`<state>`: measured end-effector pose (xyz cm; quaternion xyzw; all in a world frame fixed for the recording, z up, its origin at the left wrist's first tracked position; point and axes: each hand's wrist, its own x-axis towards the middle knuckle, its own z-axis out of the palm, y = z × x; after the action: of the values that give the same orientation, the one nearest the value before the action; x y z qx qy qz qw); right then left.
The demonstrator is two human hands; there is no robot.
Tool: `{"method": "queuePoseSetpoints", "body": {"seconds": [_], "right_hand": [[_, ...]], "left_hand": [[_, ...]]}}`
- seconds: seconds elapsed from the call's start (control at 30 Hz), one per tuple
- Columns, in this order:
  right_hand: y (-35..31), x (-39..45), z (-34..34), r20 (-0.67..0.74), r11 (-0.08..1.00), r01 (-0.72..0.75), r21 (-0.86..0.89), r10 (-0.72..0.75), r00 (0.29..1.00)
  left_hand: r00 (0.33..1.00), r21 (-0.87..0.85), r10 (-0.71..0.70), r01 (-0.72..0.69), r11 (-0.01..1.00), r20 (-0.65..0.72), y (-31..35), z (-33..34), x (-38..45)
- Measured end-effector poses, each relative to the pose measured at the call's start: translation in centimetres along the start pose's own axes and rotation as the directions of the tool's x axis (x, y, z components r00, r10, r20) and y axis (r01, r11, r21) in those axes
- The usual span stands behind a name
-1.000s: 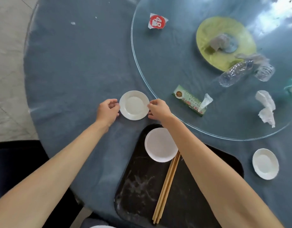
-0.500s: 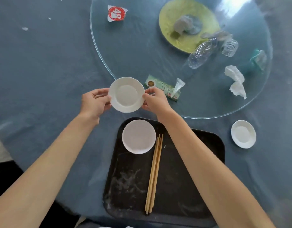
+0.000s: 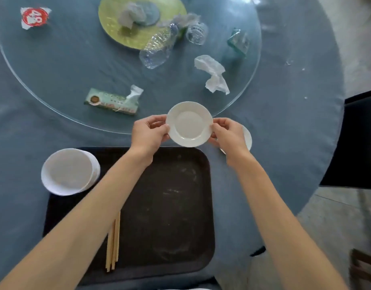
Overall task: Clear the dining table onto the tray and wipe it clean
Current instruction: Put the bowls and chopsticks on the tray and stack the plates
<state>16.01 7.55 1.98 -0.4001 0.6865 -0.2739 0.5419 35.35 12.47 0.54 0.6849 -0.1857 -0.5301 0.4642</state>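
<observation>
I hold a small white saucer (image 3: 189, 124) in the air by its rim, my left hand (image 3: 149, 133) on its left edge and my right hand (image 3: 228, 136) on its right edge. It hovers just past the far right corner of the black tray (image 3: 172, 206). A second white saucer (image 3: 247, 137) lies on the blue tablecloth, mostly hidden behind my right hand. On the tray's far left corner sit stacked white plates (image 3: 69, 171). Wooden chopsticks (image 3: 113, 245) lie on the tray, partly under my left forearm.
The glass turntable (image 3: 55, 65) carries a green plate (image 3: 117, 32) with tissue, a crushed plastic bottle (image 3: 157, 49), a plastic cup (image 3: 196, 33), a crumpled napkin (image 3: 214, 74), a chopstick wrapper (image 3: 112, 101), a red-and-white wrapper (image 3: 35, 16) and a teal packet (image 3: 239, 41). A dark chair (image 3: 356, 143) stands right.
Both hands lifted the saucer off the cloth and carried it to the right, over toward the second saucer. The view swung right with them.
</observation>
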Motion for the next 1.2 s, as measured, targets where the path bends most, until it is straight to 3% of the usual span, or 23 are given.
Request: {"method": "queuePoseSetpoints", "body": {"seconds": [0.2, 0.37, 0.8, 1.0, 1.2], "right_hand": [[5.1, 4.5, -10.6, -0.151, 0.989, -0.102, 0.108, 0.118, 0.981], [8.9, 7.5, -13.2, -0.208, 0.979, -0.135, 0.152, 0.165, 0.964], [11.3, 9.0, -12.6, -0.251, 0.97, -0.165, 0.177, 0.206, 0.946], [10.4, 8.7, -13.4, -0.139, 0.954, -0.207, 0.217, 0.24, 0.961], [7.2, 5.6, -13.4, -0.03, 0.958, -0.153, 0.242, 0.165, 0.986]], "left_hand": [[0.995, 0.043, -0.085, 0.082, 0.996, 0.058, -5.2, 13.0, 0.8], [0.994, 0.163, -0.102, 0.097, 0.982, 0.026, -7.0, 17.5, 1.7], [0.997, 0.374, -0.005, 0.036, 0.927, -0.083, -8.0, 18.3, 2.3], [0.982, 0.275, -0.182, 0.186, 0.943, -0.041, -7.1, 17.5, 3.3], [0.99, 0.111, -0.136, 0.131, 0.985, 0.04, -4.5, 14.1, 0.6]]}}
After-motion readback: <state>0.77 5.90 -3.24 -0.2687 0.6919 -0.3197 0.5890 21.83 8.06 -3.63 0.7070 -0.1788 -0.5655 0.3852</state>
